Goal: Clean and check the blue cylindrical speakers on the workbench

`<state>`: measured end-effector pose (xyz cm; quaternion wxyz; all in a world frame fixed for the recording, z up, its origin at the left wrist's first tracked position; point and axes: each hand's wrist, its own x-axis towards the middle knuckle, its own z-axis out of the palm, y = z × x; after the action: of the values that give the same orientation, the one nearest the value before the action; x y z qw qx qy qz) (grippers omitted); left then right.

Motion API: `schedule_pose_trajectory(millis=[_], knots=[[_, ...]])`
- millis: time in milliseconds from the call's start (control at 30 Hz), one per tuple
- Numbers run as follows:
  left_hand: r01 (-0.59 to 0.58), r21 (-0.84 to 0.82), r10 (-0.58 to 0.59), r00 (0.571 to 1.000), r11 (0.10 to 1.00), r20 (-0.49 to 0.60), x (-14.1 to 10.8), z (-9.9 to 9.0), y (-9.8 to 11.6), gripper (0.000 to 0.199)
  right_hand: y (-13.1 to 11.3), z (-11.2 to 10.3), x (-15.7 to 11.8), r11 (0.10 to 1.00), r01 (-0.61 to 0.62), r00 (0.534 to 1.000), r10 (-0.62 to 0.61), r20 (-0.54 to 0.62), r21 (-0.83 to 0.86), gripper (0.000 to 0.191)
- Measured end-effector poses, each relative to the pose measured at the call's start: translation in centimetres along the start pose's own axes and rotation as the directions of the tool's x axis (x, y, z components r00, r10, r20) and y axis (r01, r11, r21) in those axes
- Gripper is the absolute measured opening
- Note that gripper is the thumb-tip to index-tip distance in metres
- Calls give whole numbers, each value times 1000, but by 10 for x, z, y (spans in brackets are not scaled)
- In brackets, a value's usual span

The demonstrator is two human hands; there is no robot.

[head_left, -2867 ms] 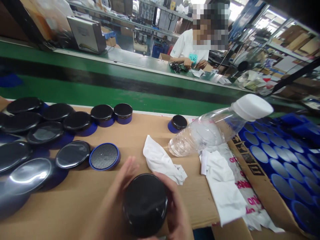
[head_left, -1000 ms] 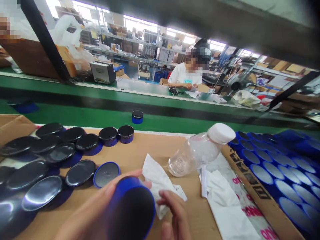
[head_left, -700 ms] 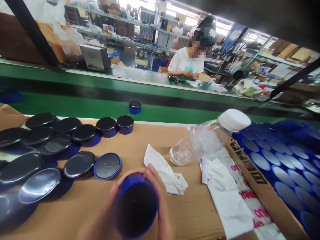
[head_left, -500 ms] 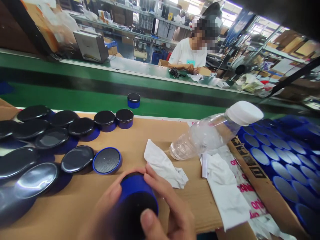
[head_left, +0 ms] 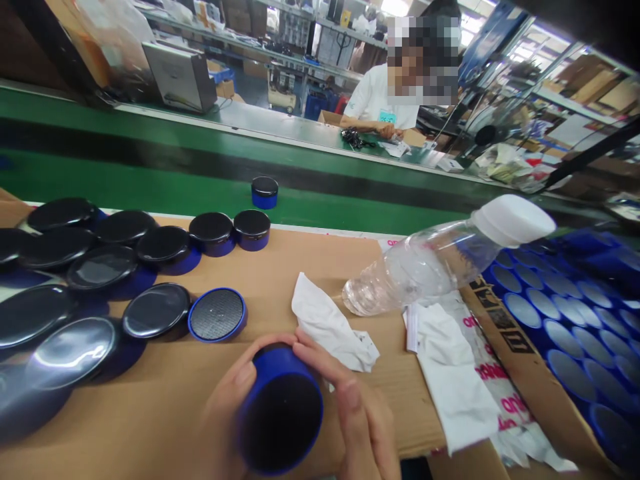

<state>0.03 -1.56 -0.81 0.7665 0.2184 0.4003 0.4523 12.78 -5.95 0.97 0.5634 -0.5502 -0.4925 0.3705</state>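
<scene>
Between my two hands is a round blue part with a dark face (head_left: 283,420), tilted so that this face points up at me. My left hand (head_left: 227,407) curls around its left side and far edge, partly blurred. From the right, my right hand (head_left: 345,400) grips the far rim with its fingers, and its thumb is lifted off the dark face. A similar part with a grey mesh face and blue rim (head_left: 217,315) lies just beyond my left hand. Past my right fingers lies a crumpled white cloth (head_left: 330,320).
Several black-topped blue round parts (head_left: 163,247) stand at left on cardboard. One more (head_left: 264,192) sits on the green belt (head_left: 200,180). A clear bottle with white cap (head_left: 425,267) leans at right, near another white cloth (head_left: 455,380) and a carton (head_left: 545,400) of blue parts. A person (head_left: 380,100) sits opposite.
My right thumb has lifted off the dark face, which now shows more fully. The held part has shifted slightly right. Across the belt, the person's hands have moved a little.
</scene>
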Motion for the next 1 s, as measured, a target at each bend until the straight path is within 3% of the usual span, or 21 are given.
schedule_pose_trajectory(millis=[33,100,200,267,367,467,567,600,700,867,1000], knots=[[13,-24,-13,1000,1000,-22,-2,4,1,41,1,1,-1,1000,25,1000,-25,11,-13,35],[29,-74,-34,997,997,-71,-5,10,3,37,6,6,-5,996,63,998,-61,27,-68,57],[36,-90,-46,994,995,-104,-7,16,5,38,12,13,-10,979,84,996,-90,-26,-184,81],[34,-75,-41,994,997,-105,-6,15,4,38,12,13,-9,975,106,993,-115,-37,-194,65],[29,-60,-34,996,998,-82,-4,10,2,40,11,7,-4,986,82,996,-78,35,-145,33],[25,-59,-28,998,998,-56,-5,7,-1,37,14,5,0,992,73,996,-68,50,-105,39],[19,17,-19,1000,1000,-17,-8,8,-3,34,20,9,0,976,167,984,-174,-39,-142,57],[23,28,-22,999,999,-32,-9,10,-3,36,21,10,0,972,175,981,-185,-53,-154,54],[49,-27,-52,992,998,-113,-11,15,-3,42,16,5,3,986,115,993,-114,19,-121,24],[123,-116,-134,986,986,-94,-12,19,2,36,-1,-10,0,990,-104,989,112,97,-91,33],[101,-100,-107,993,990,-58,-17,19,8,34,2,-13,-6,999,-47,988,50,145,-28,38]])
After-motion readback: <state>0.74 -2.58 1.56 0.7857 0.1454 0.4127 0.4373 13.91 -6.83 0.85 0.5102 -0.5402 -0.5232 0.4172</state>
